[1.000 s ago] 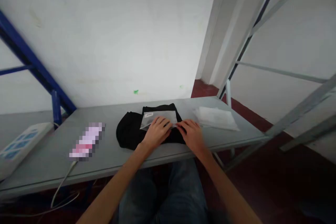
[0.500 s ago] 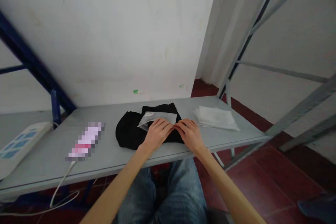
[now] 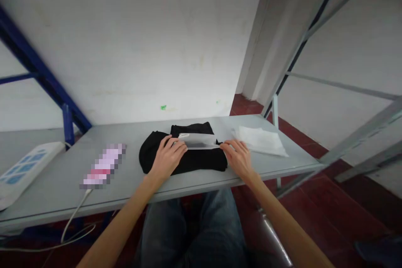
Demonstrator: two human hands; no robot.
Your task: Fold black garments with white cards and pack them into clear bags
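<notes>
A translucent plastic bag (image 3: 201,140) with a small white label lies over folded black cloth (image 3: 201,161). My left hand (image 3: 169,154) grips the bag's left end, its fingers curled at the edge. At the opposite end, my right hand (image 3: 238,157) pinches the bag's near corner. The bag's near edge runs straight between both hands. Beneath it the cloth spreads to the left and the back; its exact kind of garment I cannot make out.
Several flat translucent bags (image 3: 262,141) lie on the grey table (image 3: 125,192) at the right. A blurred-out phone (image 3: 105,165) with a white cable (image 3: 73,217) and a white power strip (image 3: 27,171) are at the left. Metal frames stand at both sides.
My hands have moved apart from the middle, the left one leftward and the right one slightly rightward. The bag's near edge is now stretched straight between them.
</notes>
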